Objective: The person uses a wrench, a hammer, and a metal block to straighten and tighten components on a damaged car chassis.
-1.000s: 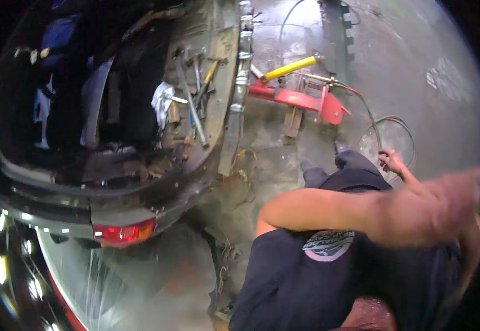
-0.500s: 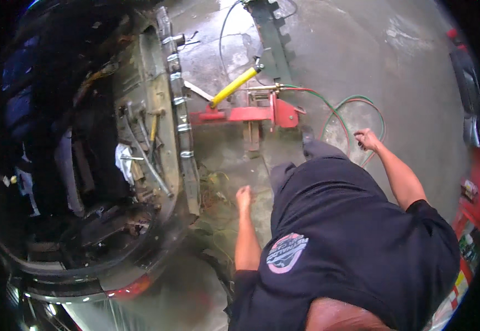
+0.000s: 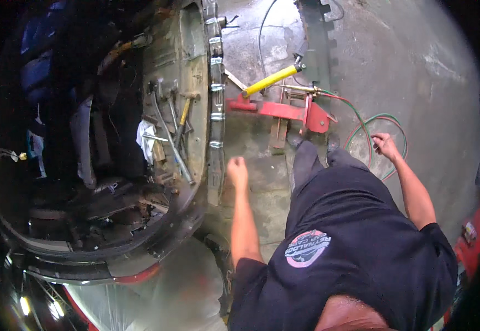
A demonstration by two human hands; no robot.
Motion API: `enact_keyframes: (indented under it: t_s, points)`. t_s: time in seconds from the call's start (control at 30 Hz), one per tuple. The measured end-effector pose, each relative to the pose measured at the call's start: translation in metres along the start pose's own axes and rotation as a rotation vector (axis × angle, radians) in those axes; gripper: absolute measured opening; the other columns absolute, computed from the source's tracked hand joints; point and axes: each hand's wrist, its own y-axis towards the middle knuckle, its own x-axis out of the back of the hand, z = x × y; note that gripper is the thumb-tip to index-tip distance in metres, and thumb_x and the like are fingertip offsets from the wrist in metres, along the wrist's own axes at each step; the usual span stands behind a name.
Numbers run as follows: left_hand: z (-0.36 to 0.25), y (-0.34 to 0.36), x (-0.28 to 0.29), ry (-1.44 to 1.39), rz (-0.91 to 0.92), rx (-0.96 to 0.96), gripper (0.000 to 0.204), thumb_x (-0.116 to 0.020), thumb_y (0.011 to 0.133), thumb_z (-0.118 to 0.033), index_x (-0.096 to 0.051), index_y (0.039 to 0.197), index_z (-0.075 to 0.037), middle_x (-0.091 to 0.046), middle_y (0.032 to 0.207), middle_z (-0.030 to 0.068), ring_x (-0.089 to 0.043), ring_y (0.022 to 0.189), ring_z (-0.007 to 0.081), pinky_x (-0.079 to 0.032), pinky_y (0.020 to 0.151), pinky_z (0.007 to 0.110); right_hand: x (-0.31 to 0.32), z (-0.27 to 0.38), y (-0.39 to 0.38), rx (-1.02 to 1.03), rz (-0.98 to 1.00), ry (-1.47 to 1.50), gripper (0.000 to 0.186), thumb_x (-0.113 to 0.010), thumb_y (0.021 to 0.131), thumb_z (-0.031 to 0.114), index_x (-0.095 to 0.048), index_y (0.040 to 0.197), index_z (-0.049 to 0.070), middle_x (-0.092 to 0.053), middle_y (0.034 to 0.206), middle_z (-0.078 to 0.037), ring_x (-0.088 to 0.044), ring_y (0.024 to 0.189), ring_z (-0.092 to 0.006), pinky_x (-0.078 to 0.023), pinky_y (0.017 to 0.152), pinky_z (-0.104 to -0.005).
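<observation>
My left hand point(image 3: 237, 172) is closed in a loose fist, held beside the bare sill point(image 3: 216, 124) of a stripped car body; nothing shows sticking out of it. Out to the right, my right hand point(image 3: 384, 144) hangs with fingers half bent and apart, seemingly bare. Below it on the concrete loops a paired red and green hose point(image 3: 403, 135). Ahead of my feet stands a red pulling clamp frame point(image 3: 284, 111) with a yellow cylinder point(image 3: 272, 81). Neither hand touches these.
On the car's floor pan lie a hammer with a yellow handle point(image 3: 184, 112), a long metal bar point(image 3: 169, 138) and a white rag point(image 3: 145, 140). A brass torch point(image 3: 300, 88) rests on the red frame. Clear plastic sheeting point(image 3: 157, 292) drapes behind the car. Red equipment point(image 3: 474, 240) stands at the right.
My view has shifted, so the car and red frame sit farther right in it. My left hand has come up and nearer the sill. The right hand stays out beside the hose.
</observation>
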Motion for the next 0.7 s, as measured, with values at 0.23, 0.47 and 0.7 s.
enact_keyframes:
  t_s: [0.23,0.47,0.7]
  points:
    - [-0.011,0.187,0.085,0.521,-0.457,-0.228,0.037,-0.067,0.086,-0.02,-0.061,0.116,0.0,-0.058,0.116,0.0248,-0.052,0.112,0.0421,-0.041,0.093,0.054,-0.017,0.007,-0.015,-0.136,0.0,-0.128,0.032,-0.057,0.095,0.02,-0.067,0.12,0.001,-0.065,0.075,-0.009,-0.062,0.056,-0.0154,-0.051,0.049,-0.0297]
    - [-0.017,0.22,0.1,0.489,-0.195,-0.014,0.037,-0.072,0.088,-0.026,-0.063,0.118,-0.006,-0.057,0.111,0.0244,-0.061,0.101,0.0429,-0.049,0.086,0.052,-0.052,0.075,-0.009,-0.204,-0.062,-0.017,0.034,-0.054,0.098,0.02,-0.064,0.123,0.0,-0.065,0.078,-0.01,-0.062,0.057,-0.0154,-0.05,0.049,-0.0291]
    - [0.029,0.259,0.132,0.221,-0.492,0.109,0.044,-0.059,0.095,-0.04,-0.068,0.1,0.003,-0.064,0.102,0.0267,-0.062,0.097,0.0434,-0.048,0.083,0.054,-0.086,0.134,0.007,-0.052,0.039,-0.157,0.037,-0.055,0.098,0.022,-0.063,0.126,-0.002,-0.068,0.081,-0.011,-0.064,0.059,-0.016,-0.051,0.052,-0.0291]
